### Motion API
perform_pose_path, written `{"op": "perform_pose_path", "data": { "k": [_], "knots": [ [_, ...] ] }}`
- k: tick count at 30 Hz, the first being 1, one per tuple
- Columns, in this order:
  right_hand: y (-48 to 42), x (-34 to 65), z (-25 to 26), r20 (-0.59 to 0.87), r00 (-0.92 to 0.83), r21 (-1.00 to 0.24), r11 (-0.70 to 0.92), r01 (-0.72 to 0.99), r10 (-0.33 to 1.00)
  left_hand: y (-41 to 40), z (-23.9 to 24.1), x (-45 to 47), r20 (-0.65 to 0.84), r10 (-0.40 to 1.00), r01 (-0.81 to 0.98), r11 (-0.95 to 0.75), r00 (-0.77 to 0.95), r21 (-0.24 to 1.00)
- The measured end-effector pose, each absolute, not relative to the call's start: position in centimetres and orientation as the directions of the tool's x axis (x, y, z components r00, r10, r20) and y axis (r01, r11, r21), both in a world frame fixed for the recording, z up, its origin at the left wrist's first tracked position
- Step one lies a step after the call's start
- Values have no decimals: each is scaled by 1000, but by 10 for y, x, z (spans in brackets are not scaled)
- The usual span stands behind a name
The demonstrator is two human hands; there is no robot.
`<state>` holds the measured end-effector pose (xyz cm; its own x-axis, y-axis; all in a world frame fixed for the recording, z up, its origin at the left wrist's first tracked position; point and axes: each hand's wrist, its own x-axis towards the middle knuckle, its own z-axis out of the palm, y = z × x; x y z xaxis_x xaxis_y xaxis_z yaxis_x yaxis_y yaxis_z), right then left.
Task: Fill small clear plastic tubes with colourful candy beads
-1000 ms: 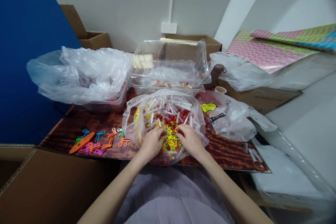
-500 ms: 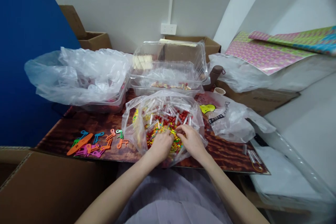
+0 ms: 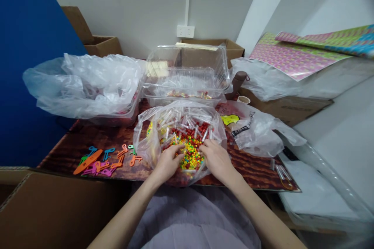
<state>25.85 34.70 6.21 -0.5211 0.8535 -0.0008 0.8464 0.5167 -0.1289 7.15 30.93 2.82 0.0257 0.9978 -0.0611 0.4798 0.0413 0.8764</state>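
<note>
In front of me a clear plastic bag (image 3: 146, 148) lies with its mouth spread wide. Inside are small yellow, green and orange beads (image 3: 191, 153), dark red pieces (image 3: 201, 128) and many clear tubes (image 3: 187, 118). My left hand (image 3: 169, 160) rests at the left of the beads, thumb and fingers apart, with nothing visible between them. At the right side my right hand (image 3: 215, 158) has its fingers bent together over the beads; its fingertips are partly hidden, and anything small in them cannot be made out.
Colourful plastic clips (image 3: 101, 163) lie at the left of the table (image 3: 67, 148). Behind stand clear plastic containers (image 3: 187, 95) and a bagged tub (image 3: 117, 118). To the right are a printed plastic bag (image 3: 257, 132), a paper cup (image 3: 243, 100), a brown bottle (image 3: 238, 81) and loose tubes (image 3: 282, 173).
My hands have moved apart: the left went leftward and its thumb spread from the fingers, the right shifted slightly right. More of the coloured beads between them shows.
</note>
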Motion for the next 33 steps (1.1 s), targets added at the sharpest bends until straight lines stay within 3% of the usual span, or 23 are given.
{"op": "perform_pose_path", "data": {
  "k": [3, 6, 8, 11, 16, 23, 26, 29, 31, 33],
  "knots": [
    [345, 249, 61, -68, -560, 24, 563, 826, 826, 307, 27, 68, -47, 998, 431, 30, 30, 902],
    [343, 235, 49, -105, -594, 5, 597, 802, 798, 305, 27, 66, -12, 1000, 435, 1, 22, 900],
    [341, 228, 39, -95, -590, -86, 584, 807, 802, 304, 28, 64, 9, 1000, 449, -12, 11, 893],
    [342, 223, 28, -52, -545, -328, 501, 801, 837, 302, 28, 58, 31, 1000, 453, -25, -6, 891],
    [348, 230, 27, 13, -467, -700, 342, 627, 884, 300, 30, 51, 37, 999, 460, -32, -2, 887],
    [353, 240, 35, 33, -454, -807, 291, 514, 891, 298, 37, 55, 26, 999, 525, -37, 29, 850],
    [353, 244, 36, 7, -416, -859, 218, 463, 909, 296, 43, 57, -1, 996, 681, -62, 92, 729],
    [355, 249, 38, -15, -346, -877, 154, 455, 938, 294, 51, 63, -92, 980, 882, -116, 176, 457],
    [356, 251, 40, -5, -338, -880, 156, 449, 941, 296, 55, 70, -145, 960, 930, -183, 239, 318],
    [356, 253, 41, 4, -354, -886, 167, 433, 935, 300, 56, 80, -164, 943, 935, -240, 288, 262]
  ]
}}
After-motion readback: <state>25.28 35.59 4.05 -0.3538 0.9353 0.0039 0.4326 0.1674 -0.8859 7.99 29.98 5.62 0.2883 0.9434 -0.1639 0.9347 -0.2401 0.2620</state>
